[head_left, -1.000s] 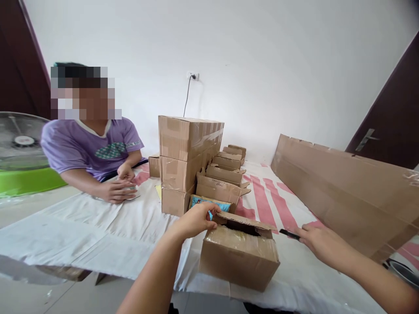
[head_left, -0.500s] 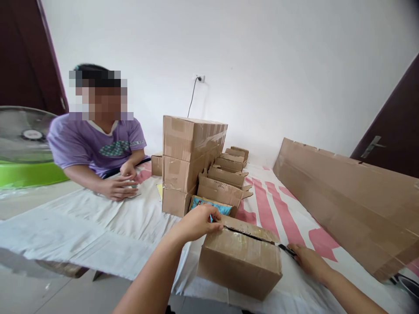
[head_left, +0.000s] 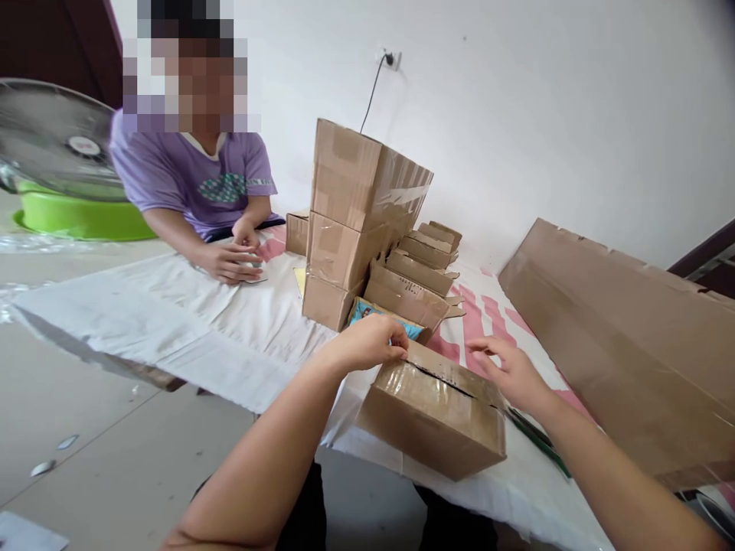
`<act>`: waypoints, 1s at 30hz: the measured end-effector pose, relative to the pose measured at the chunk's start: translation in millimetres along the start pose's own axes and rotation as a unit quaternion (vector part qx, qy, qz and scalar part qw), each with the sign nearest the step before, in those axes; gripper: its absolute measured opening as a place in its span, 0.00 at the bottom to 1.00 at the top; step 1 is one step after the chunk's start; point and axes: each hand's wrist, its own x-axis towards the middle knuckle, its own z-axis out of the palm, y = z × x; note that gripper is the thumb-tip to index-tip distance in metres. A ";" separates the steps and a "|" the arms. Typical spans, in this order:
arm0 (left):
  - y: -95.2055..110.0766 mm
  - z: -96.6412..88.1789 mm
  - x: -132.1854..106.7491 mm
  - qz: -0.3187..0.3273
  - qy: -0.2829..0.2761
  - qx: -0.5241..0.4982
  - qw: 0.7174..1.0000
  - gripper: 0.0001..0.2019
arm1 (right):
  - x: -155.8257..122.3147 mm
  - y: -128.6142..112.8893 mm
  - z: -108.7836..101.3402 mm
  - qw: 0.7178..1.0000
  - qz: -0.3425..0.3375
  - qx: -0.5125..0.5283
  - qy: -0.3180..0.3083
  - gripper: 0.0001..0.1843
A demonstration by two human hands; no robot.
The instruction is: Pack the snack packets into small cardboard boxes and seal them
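A taped cardboard box (head_left: 433,421) stands at the table's near edge, a dark gap running along its top seam. My left hand (head_left: 382,340) is closed at the seam's left end, its curled fingers pinching the flap edge there. Above the box's right end hovers my right hand (head_left: 505,371), open and holding nothing, fingers apart. Below it on the cloth lies a slim dark green and black tool (head_left: 538,442), perhaps a cutter, partly hidden by my wrist. Behind my left hand, a blue packet (head_left: 373,310) shows inside an open box.
Taped boxes (head_left: 344,176) are stacked left of a row of open boxes (head_left: 405,295). A long cardboard panel (head_left: 620,344) stands on the right. Across the white and pink cloth (head_left: 200,329) sits another person (head_left: 195,176), hands together. A fan (head_left: 57,138) is behind.
My right hand has let go of the dark tool, now lying on the cloth, and has risen with fingers apart. My left hand stays at the box seam. The view has tilted down.
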 end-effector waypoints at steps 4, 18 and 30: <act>2.7 -2.5 -2.6 0.006 -0.005 0.007 1.000 0.06 | 21.4 -51.7 31.5 0.995 -0.088 0.014 -0.052 0.13; 5.8 -2.2 -5.6 0.008 0.003 0.059 0.998 0.06 | 20.9 -48.3 73.4 0.988 -0.144 0.024 0.044 0.09; 6.9 1.0 -2.3 0.001 0.002 0.075 0.997 0.07 | 22.3 -48.8 75.9 0.977 -0.197 0.042 0.069 0.10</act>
